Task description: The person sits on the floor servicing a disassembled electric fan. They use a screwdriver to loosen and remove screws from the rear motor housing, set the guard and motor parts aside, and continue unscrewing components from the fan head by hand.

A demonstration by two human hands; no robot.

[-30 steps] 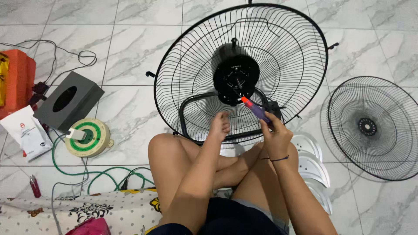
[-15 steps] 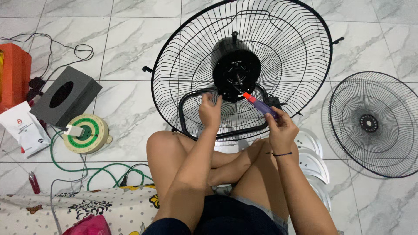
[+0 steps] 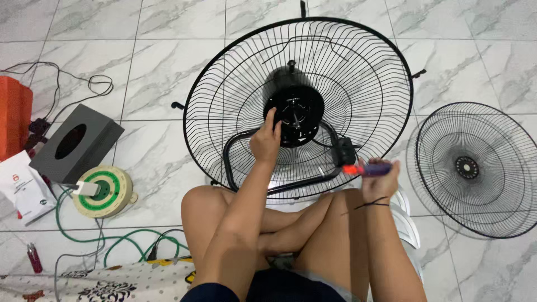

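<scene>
A large black wire fan guard (image 3: 358, 61) with its motor hub (image 3: 296, 114) lies on the marble floor in front of my crossed legs. My left hand (image 3: 265, 140) reaches to the left edge of the hub, fingertips touching it. My right hand (image 3: 380, 179) is drawn back to the right, above my knee, holding a screwdriver (image 3: 366, 168) with a red and purple handle that points left. A black tubular stand (image 3: 235, 162) curves under the guard.
A second, smaller black fan guard (image 3: 475, 168) lies at the right. White fan blades (image 3: 408, 223) show beside my right leg. On the left are a grey box (image 3: 75, 142), a green-and-cream cable reel (image 3: 103, 190), green cord, a white packet (image 3: 22, 187) and an orange case (image 3: 14, 112).
My left hand has moved up from below the hub to its left edge. My right hand with the screwdriver has pulled away from the hub toward the right.
</scene>
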